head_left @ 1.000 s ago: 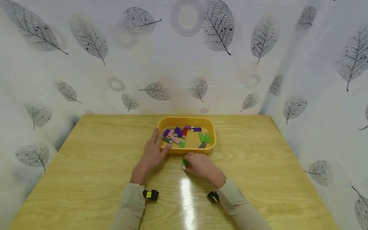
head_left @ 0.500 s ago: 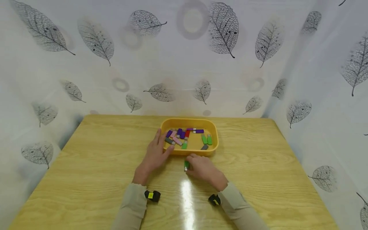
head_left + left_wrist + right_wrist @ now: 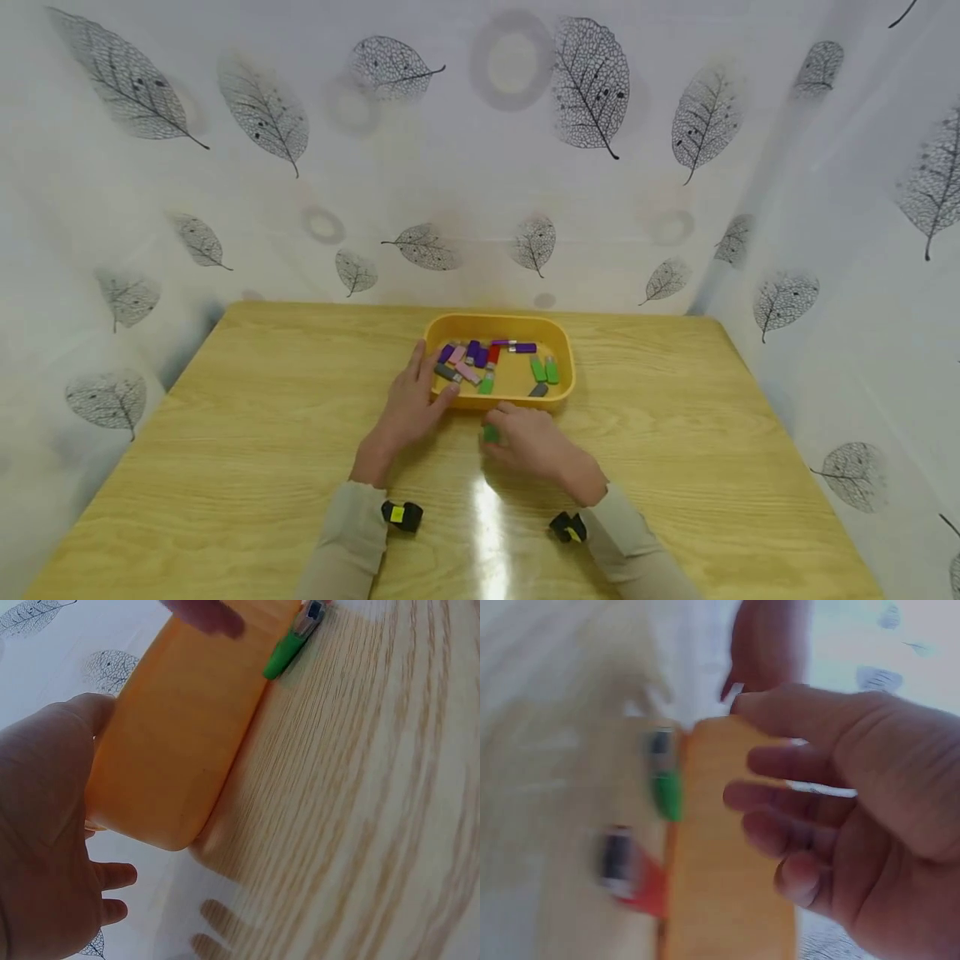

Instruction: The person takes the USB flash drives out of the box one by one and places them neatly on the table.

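Note:
A yellow tray [image 3: 553,403] of flash drives stands at the back of the wooden table. My left hand [image 3: 405,410] rests on its left side, fingers extended along the rim and thumb toward the front wall. Just in front of the tray, my right hand [image 3: 536,444] bends over a green flash drive [image 3: 491,433], partly covering it. Seen from the right wrist, that hand's fingers [image 3: 757,796] are loosely bent and apart, with nothing between them. Beyond them, the green drive and a red flash drive [image 3: 646,889] lie against the tray's wall; this view is blurred.
Inside the tray are purple, pink, grey and green drives; a red drive [image 3: 492,357] lies among them. Bare wooden tabletop [image 3: 225,467] extends on both sides. A leaf-patterned white cloth [image 3: 480,167] hangs behind the table and along its sides.
The head view has shifted slightly. My right fingers now cover more of the green flash drive, hiding its metal end. My left hand stays at the tray.

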Action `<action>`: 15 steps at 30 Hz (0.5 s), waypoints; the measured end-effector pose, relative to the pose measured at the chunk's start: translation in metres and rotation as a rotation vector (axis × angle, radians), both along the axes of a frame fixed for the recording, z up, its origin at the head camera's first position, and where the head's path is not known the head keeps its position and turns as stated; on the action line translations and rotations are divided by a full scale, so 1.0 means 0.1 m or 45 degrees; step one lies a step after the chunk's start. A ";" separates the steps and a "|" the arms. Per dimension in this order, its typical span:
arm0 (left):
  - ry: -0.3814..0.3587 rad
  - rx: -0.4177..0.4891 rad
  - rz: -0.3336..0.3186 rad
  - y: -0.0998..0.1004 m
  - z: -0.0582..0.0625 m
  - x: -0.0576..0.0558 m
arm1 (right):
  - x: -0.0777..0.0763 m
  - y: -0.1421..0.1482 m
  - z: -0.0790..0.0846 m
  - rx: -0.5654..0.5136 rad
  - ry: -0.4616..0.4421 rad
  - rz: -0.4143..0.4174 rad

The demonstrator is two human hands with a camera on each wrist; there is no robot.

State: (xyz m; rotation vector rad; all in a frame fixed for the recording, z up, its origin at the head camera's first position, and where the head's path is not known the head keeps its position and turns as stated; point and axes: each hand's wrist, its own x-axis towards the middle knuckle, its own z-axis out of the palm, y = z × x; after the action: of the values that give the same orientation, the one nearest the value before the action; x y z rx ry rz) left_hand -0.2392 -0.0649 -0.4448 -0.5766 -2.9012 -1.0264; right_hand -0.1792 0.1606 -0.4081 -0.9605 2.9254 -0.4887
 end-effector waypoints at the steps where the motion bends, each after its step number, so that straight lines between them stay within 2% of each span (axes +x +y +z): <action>1: 0.005 0.003 0.000 0.01 0.00 -0.01 | -0.01 0.03 0.05 -0.044 0.030 0.006; 3: 0.005 0.010 0.006 0.02 0.01 -0.01 | -0.04 0.10 0.13 -0.141 0.062 -0.005; 6: -0.018 0.007 0.015 0.03 0.02 -0.03 | -0.11 0.24 0.19 -0.228 0.030 -0.103; 10: -0.061 0.000 0.020 0.02 0.02 -0.01 | -0.16 0.41 0.17 -0.248 -0.073 -0.267; 15: -0.054 -0.014 0.014 0.00 0.01 0.02 | -0.16 0.49 0.10 -0.252 -0.088 -0.306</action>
State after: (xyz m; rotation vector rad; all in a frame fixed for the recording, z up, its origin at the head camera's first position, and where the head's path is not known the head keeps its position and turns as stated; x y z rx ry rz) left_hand -0.2375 -0.0649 -0.4441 -0.5447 -2.9453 -1.0346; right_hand -0.1956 0.2099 -0.3981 -0.5916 2.9858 -0.8165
